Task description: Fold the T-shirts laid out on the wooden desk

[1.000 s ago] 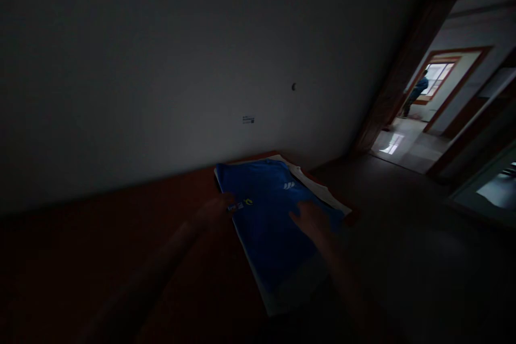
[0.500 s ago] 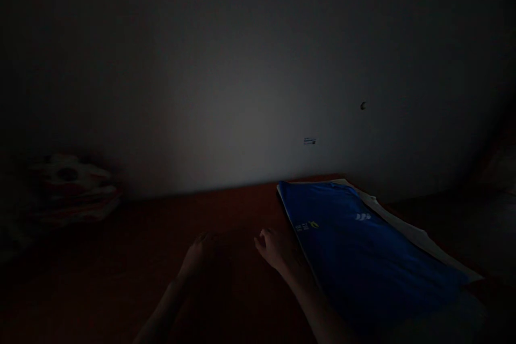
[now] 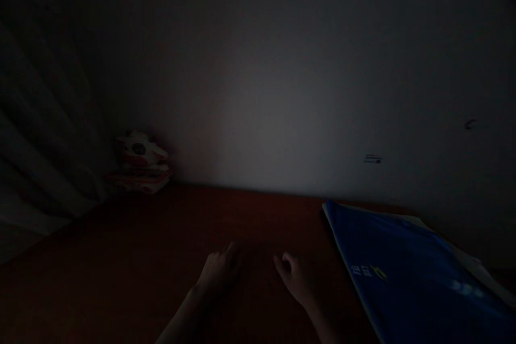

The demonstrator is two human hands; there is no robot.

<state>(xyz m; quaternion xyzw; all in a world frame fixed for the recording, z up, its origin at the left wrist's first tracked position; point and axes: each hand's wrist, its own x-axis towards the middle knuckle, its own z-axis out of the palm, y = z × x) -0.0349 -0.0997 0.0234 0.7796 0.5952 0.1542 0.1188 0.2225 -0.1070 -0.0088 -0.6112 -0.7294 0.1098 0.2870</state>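
Note:
The room is very dim. My left hand [image 3: 220, 271] and my right hand [image 3: 296, 277] hover side by side over a bare reddish-brown surface [image 3: 141, 258], a short gap between them. Both hold nothing; the fingers look loosely curled, the right thumb sticking out toward the left hand. A folded blue garment [image 3: 407, 274] with small yellow and white marks lies flat at the right, on top of a white one [image 3: 471, 263] whose edge shows behind it. My right hand is a little left of the blue garment's near edge and not touching it.
A small pile of red-and-white patterned cloth [image 3: 141, 164] sits at the far left against the plain wall [image 3: 282, 91]. A pale pleated curtain [image 3: 36, 172] hangs along the left edge.
Both hands have left the blue garment and moved left over the bare surface. The view has swung left: the doorway is gone from sight, and the cloth pile and curtain have come in.

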